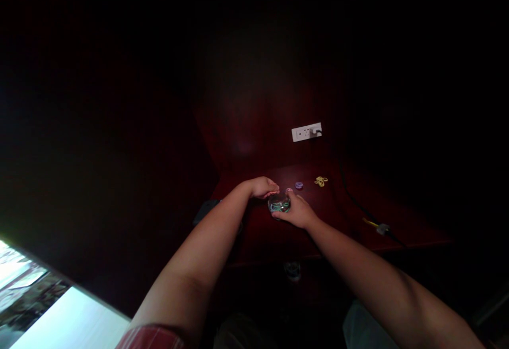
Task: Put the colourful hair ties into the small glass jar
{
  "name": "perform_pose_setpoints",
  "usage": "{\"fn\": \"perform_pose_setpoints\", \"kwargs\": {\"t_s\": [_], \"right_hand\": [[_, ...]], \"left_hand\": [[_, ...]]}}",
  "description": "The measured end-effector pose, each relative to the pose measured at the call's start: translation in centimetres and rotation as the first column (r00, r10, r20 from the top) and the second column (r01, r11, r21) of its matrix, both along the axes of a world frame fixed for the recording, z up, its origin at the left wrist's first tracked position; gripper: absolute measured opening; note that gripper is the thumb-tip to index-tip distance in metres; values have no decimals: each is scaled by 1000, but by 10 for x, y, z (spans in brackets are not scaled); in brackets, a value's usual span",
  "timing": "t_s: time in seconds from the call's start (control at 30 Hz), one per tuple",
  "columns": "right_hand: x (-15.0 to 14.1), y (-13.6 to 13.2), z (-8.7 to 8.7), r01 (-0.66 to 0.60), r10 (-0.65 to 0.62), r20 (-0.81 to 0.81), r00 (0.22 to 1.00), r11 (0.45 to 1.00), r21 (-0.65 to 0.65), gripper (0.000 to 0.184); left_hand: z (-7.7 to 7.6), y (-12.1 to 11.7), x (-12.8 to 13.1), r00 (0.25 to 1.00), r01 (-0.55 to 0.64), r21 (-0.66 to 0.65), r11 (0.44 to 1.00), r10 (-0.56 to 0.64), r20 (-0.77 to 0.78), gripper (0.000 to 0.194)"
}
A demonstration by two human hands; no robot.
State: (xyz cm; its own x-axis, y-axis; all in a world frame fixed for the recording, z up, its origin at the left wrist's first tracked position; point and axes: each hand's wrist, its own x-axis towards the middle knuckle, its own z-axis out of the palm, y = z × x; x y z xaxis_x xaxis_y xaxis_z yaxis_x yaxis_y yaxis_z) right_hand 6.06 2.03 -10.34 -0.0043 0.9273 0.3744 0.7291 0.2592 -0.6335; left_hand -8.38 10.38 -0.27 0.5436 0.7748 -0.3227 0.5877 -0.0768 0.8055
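Dark-red glossy desk (pixel 258 240), super dim. Right hand (pixel 300 211) is wrapped round one clear round container (pixel 280 204) with green loops inside; left hand (pixel 263 187) is curled at its far-left edge, pinkish-orange strands (pixel 273 183) at the fingertips, can't tell if gripped. Beyond, rightward: one purple coiled bundle (pixel 299 185), one yellow loop pile (pixel 321 181), one white wall socket plate (pixel 301 133).

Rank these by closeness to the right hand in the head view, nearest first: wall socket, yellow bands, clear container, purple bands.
1. Clear container: gripped by the right hand.
2. Purple bands: just beyond the hand.
3. Yellow bands: farther right.
4. Wall socket: up on the back wall.
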Motion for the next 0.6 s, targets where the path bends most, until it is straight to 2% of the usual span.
{"fn": "perform_pose_setpoints", "kwargs": {"t_s": [0.23,0.4,0.6], "right_hand": [[0,0,1,6,-6,2,1000,1000,-5,81],[0,0,0,3,-3,-9,1000,1000,-5,79],[1,3,-4,9,-9,-6,1000,1000,12,81]], "left_hand": [[4,-7,4,998,-56,40,998,58,-40,49],[9,-16,8,992,-119,17,993,120,-34,48],[7,-14,2,997,37,28,999,-35,-75,42]]}}
